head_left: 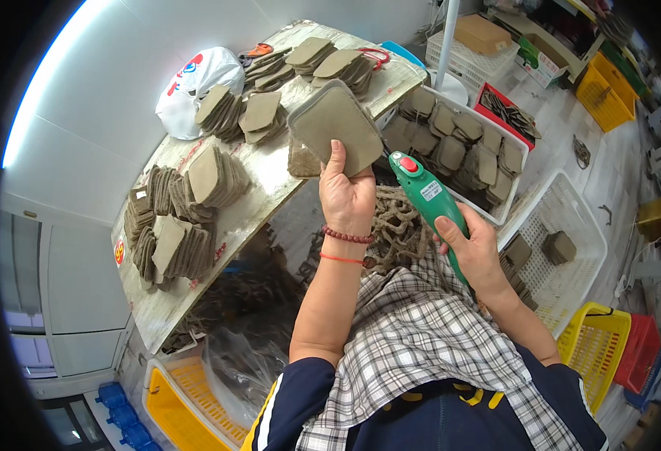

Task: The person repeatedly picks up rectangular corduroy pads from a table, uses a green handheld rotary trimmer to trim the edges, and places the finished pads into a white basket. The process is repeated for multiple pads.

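My left hand point(347, 199) is closed on a grey-brown fabric pad point(336, 124), square with rounded corners and a stitched rim. The thumb presses on its face, and it tilts up over the table's edge. A fuzzy piece point(302, 159) shows below its lower left side; I cannot tell whether it is held too. Wrapped in my right hand point(477, 246) is a green handheld power cutter point(429, 194) with a red button. Its tip points at the pad's right edge; contact is not clear. Knotted brown strips point(398, 222) lie over the checked apron on my lap.
Stacks of similar pads point(214, 180) cover parts of the worn table point(263, 197), beside a white plastic bag point(199, 86). To the right stand a white bin of pads point(450, 143), a white crate point(571, 218) and a yellow basket point(597, 342). A yellow crate point(180, 406) sits lower left.
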`<state>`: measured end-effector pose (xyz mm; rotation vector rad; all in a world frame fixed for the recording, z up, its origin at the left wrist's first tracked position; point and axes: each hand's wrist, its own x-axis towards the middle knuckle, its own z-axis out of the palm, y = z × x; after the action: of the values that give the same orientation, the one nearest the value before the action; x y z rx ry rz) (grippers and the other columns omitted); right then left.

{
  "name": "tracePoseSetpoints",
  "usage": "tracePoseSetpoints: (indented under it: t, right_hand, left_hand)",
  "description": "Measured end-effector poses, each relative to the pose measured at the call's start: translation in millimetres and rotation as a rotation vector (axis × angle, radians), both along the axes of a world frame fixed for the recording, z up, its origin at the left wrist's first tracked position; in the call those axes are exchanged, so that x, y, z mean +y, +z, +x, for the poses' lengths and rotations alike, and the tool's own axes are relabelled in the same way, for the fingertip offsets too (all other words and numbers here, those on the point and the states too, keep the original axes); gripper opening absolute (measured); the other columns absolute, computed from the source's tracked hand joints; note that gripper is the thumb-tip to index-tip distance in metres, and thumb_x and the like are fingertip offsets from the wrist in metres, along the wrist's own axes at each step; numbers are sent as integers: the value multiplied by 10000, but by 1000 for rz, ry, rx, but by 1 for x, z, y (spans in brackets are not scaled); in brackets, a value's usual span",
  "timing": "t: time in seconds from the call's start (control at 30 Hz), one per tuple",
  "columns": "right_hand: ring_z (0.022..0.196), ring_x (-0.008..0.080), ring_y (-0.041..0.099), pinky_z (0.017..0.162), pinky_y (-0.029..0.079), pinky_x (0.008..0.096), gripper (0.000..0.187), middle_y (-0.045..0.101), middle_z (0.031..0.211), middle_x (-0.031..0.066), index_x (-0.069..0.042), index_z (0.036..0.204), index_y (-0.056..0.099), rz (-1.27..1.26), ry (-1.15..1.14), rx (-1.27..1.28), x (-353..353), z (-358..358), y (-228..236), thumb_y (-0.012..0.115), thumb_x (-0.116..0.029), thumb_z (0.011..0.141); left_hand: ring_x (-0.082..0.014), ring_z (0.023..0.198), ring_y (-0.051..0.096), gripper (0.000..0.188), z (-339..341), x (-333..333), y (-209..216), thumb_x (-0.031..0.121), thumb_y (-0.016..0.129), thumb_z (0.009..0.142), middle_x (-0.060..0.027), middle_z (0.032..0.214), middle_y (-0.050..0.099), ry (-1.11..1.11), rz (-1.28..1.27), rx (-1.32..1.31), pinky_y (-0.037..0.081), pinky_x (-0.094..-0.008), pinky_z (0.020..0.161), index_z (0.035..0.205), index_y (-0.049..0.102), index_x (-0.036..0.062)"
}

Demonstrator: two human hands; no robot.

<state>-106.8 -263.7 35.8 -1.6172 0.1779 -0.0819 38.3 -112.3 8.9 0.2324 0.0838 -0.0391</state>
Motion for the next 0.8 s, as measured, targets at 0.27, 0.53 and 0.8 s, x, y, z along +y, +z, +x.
tracePoseSetpoints:
  t: [0.27,0.53,0.8]
  right_hand:
    - [622,58,515,565,442,218,448,588,742,12,25,1112,590,-12,-49,-24,-3,4,2,632,-372,910]
    - [609,52,507,561,435,210,446,592,751,15,20,1094,602,0,-74,-24,-13,10,5,646,-379,899]
    - [595,55,513,550,430,213,433,593,749,20,8,1074,608,15,3,54,-38,7,13,654,-381,890]
  left_hand:
    - [-205,1083,578,348,-16,-9,-10,73,610,907,-57,1185,592,-94,133,-10,501,-372,932,1237,501,56]
    - [-204,1099,574,371,-38,-14,-22,74,617,904,-43,1203,588,-210,208,17,479,-367,948,1251,487,73]
    - [-215,1076,597,356,-43,6,-18,19,596,898,-93,1198,596,-327,343,-84,497,-373,925,1239,498,32]
